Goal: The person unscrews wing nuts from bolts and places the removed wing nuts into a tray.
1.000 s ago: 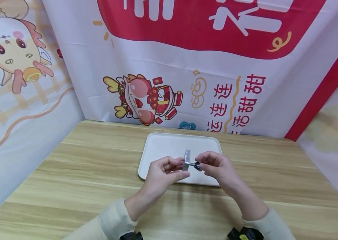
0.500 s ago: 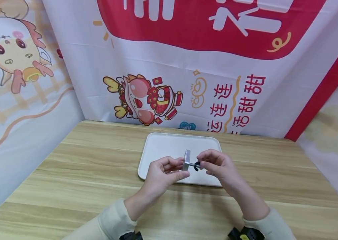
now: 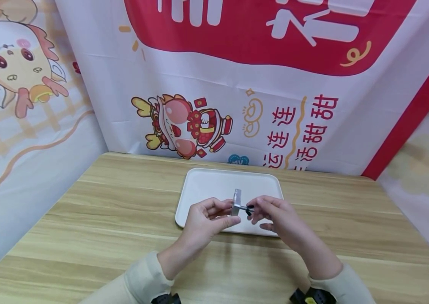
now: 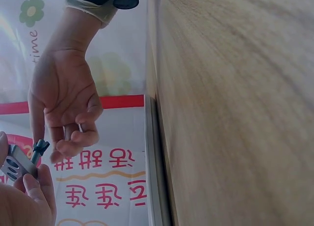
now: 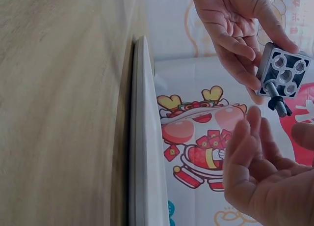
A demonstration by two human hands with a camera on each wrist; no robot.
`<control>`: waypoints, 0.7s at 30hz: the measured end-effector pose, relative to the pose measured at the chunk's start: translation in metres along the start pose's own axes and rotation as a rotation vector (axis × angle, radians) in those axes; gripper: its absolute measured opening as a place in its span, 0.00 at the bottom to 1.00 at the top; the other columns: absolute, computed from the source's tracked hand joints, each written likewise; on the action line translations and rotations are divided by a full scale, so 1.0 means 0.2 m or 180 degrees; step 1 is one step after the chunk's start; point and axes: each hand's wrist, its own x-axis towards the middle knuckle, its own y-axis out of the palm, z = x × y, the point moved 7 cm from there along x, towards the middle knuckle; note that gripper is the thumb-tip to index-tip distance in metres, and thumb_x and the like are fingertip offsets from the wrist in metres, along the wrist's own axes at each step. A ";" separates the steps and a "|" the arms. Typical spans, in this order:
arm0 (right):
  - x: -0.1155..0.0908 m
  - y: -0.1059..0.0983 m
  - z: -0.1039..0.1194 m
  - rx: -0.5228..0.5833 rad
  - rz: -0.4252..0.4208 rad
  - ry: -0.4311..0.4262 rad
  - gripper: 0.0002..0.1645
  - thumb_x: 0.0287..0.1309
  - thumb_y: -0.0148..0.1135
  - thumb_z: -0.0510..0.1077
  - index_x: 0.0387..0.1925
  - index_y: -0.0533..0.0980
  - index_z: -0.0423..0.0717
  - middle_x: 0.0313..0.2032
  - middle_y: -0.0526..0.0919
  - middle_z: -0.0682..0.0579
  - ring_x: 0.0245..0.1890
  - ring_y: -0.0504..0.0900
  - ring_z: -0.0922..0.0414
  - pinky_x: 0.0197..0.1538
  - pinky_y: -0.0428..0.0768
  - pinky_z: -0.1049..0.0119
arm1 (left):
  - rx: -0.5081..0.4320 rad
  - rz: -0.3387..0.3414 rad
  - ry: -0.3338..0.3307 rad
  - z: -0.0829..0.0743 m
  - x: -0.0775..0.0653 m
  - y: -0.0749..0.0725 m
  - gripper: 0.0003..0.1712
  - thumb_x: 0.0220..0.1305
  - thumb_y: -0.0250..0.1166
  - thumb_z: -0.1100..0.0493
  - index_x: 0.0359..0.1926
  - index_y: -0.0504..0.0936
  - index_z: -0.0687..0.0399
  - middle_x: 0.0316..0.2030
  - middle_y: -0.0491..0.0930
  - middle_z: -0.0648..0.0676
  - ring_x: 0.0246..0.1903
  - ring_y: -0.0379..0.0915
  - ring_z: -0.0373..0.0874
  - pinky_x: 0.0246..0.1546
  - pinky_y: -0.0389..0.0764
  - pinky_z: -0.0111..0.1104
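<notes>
My left hand [image 3: 208, 217] pinches a square metal block [image 3: 236, 202] by its edges, above the tray. Round holes show in the block's face [image 5: 286, 76] in the right wrist view. A threaded bolt [image 5: 272, 90] sticks out from one corner, carrying a black wing nut [image 5: 275, 103]. Beside that nut is my right hand [image 3: 280, 217], its fingers loosely extended and not gripping. In the left wrist view, one fingertip of the right hand [image 4: 66, 88] is at the wing nut [image 4: 41, 146]; whether it touches I cannot tell.
A white rectangular tray [image 3: 214, 181] lies on the wooden table [image 3: 123, 202] under the hands. Behind the table hangs a printed cloth [image 3: 199, 71] with red lettering and a cartoon figure. Another printed cloth [image 3: 20, 139] hangs at the left.
The right thumb and fingers pinched the wing nut earlier; now they have loosened and spread, with the thumb away from it. The wing nut has turned. The left hand keeps its hold on the block.
</notes>
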 end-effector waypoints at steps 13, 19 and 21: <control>0.00 0.06 0.00 0.0618 0.0587 -0.0140 0.13 0.76 0.48 0.50 0.40 0.78 0.53 0.29 0.83 0.61 0.32 0.80 0.66 0.38 0.79 0.74 | -0.0037 0.0014 0.0059 0.00 0.01 0.01 0.19 0.51 0.76 0.69 0.43 0.79 0.72 0.53 0.84 0.62 0.47 0.84 0.43 0.48 0.85 0.27; 0.00 0.05 0.00 0.0539 0.0497 -0.0119 0.11 0.74 0.52 0.48 0.40 0.80 0.54 0.30 0.85 0.62 0.35 0.81 0.66 0.45 0.81 0.70 | -0.0040 0.0023 0.0051 0.01 0.01 0.01 0.19 0.51 0.75 0.69 0.43 0.79 0.72 0.53 0.84 0.62 0.47 0.84 0.43 0.48 0.85 0.27; 0.00 0.04 0.01 0.0513 0.0444 -0.0132 0.10 0.74 0.53 0.46 0.41 0.81 0.54 0.32 0.85 0.62 0.36 0.82 0.66 0.49 0.82 0.69 | -0.0041 0.0036 0.0041 0.01 0.01 0.01 0.19 0.51 0.76 0.69 0.43 0.79 0.72 0.53 0.84 0.62 0.47 0.84 0.43 0.48 0.85 0.27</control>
